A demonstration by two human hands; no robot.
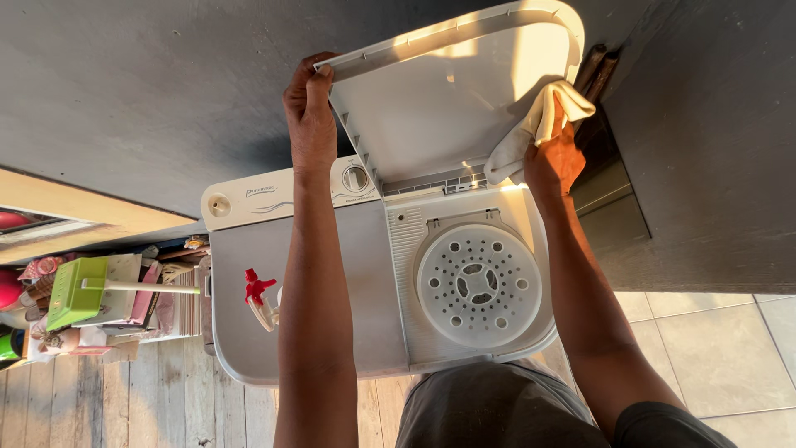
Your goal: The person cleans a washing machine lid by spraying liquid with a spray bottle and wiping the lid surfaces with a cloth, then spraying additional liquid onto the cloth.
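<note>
control panel (274, 197) | small grey printed label | white, left of round dial (355, 178)

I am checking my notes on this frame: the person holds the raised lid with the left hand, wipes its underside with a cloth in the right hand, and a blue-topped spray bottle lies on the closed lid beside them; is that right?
Not quite: the head view shows the spray bottle has a red top, not blue. The rest holds: the left hand holds the raised lid, and the right hand wipes its underside with a cloth.

You are in the laundry corner of a home: a white twin-tub washing machine (332, 290) stands against a dark grey wall (149, 91). Beside it, household clutter and a green dustpan (76, 290) lie on worn floorboards (108, 398) that meet pale tiles (713, 340).
</note>
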